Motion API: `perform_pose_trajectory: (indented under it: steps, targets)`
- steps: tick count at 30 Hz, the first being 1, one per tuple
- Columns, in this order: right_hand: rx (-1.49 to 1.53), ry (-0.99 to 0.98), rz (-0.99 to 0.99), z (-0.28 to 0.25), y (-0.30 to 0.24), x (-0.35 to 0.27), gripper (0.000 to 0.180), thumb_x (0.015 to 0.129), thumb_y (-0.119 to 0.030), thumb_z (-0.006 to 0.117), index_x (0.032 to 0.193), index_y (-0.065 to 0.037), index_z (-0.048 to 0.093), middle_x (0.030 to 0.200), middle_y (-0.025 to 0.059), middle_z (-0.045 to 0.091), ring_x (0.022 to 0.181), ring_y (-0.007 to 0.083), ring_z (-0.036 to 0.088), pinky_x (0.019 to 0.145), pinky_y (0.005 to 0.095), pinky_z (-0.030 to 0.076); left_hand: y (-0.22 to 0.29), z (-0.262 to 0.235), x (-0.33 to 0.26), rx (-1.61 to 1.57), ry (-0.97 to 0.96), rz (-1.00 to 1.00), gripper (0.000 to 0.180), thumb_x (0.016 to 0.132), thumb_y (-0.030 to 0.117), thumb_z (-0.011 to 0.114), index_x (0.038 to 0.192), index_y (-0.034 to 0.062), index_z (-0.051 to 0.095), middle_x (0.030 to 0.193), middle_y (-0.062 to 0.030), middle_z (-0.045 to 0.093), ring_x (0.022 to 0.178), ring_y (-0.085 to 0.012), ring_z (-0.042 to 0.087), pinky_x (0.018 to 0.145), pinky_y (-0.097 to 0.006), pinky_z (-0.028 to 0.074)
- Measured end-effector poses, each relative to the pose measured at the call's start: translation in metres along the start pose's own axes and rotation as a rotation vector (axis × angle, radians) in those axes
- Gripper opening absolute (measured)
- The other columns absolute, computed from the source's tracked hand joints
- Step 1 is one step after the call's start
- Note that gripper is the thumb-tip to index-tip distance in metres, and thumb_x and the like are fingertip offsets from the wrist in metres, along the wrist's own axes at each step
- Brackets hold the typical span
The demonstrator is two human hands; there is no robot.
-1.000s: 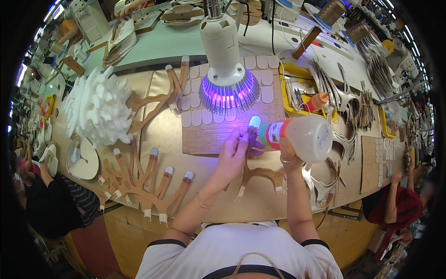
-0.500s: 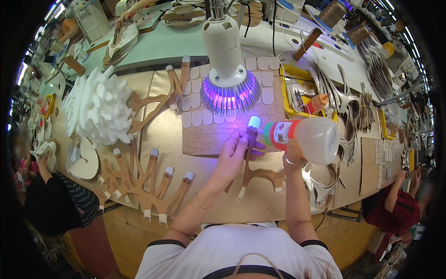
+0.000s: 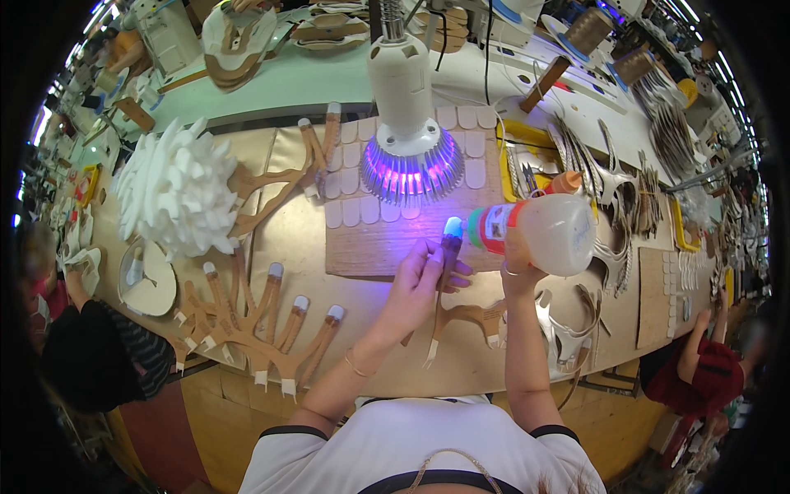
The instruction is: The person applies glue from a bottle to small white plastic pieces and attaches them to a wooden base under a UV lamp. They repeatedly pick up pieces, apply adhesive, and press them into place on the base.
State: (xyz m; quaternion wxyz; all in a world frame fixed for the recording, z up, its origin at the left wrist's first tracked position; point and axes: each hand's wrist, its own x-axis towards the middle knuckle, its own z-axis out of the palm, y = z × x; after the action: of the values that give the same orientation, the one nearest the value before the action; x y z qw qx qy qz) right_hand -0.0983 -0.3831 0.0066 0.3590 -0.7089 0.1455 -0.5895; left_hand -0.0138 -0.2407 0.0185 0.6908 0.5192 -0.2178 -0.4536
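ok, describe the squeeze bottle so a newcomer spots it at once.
Start at the purple-glowing lamp. To its lower right, the right hand holds a translucent squeeze bottle tipped sideways, nozzle end pointing left. Its red label and green cap set it apart from the orange cone-shaped cap behind it.

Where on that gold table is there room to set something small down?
Bare gold tabletop lies between the brown straps at left and the brown board, whose near part is also bare. It's crowded around the bottle and yellow tray.
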Motion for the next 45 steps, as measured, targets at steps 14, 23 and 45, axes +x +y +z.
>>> perform_pose_trajectory:
  steps: [14, 23, 45]
  targets:
    - [0.242, 0.514, 0.299, -0.062, 0.015, 0.011, 0.052, 0.084, -0.021, 0.064, 0.125, -0.002, 0.039, 0.116, 0.0116, 0.054, 0.104, 0.026, 0.059, 0.086, 0.0418, 0.055, -0.032, -0.02, -0.025, 0.105, 0.226, 0.097, 0.028, 0.099, 0.015, 0.045, 0.122, 0.0003, 0.043, 0.111, -0.0132, 0.062, 0.101, -0.0184, 0.061, 0.088, -0.03, 0.047]
    - [0.143, 0.735, 0.462, -0.152, -0.014, -0.023, 0.047, 0.085, -0.035, 0.063, 0.118, -0.004, 0.049, 0.11, 0.011, 0.057, 0.097, 0.0218, 0.06, 0.083, 0.0403, 0.053, -0.045, -0.043, -0.065, 0.223, 0.14, 0.022, 0.026, 0.094, 0.001, 0.048, 0.119, -0.0072, 0.046, 0.116, -0.0167, 0.059, 0.11, -0.0216, 0.059, 0.096, -0.031, 0.046]
    - [-0.064, 1.548, 0.012, -0.396, -0.155, -0.131, 0.053, 0.083, -0.043, 0.063, 0.116, -0.005, 0.047, 0.095, 0.008, 0.058, 0.082, 0.0203, 0.061, 0.071, 0.0342, 0.055, 0.006, 0.293, 0.014, -0.012, -0.619, 0.231, 0.027, 0.096, 0.007, 0.046, 0.122, -0.0028, 0.044, 0.114, -0.0163, 0.06, 0.107, -0.0229, 0.061, 0.089, -0.033, 0.052]
